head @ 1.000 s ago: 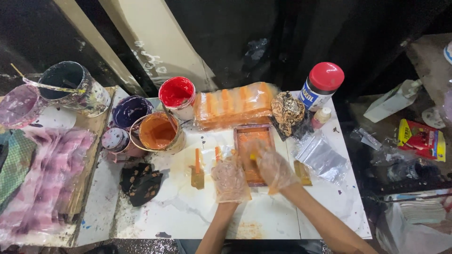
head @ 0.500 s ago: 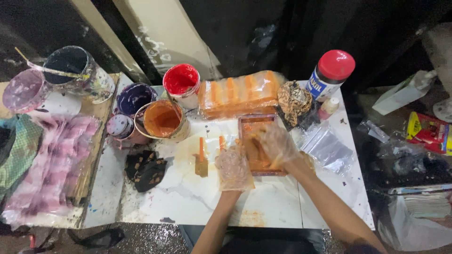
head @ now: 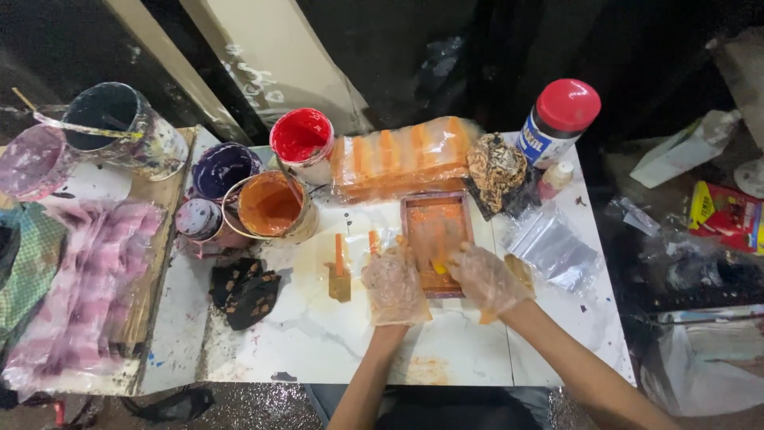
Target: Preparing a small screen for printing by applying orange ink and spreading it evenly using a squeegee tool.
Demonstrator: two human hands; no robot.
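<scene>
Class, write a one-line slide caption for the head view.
Two gloved hands, left hand and right hand, work at an orange-smeared tray beside paint cups.

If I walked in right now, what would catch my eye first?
Probably the two gloved hands, left and right, meeting over a small orange-smeared tray at the middle of the white table. Next, the open paint pots at upper left: one red, one orange, one purple. A red-capped jar stands behind the tray.
</scene>
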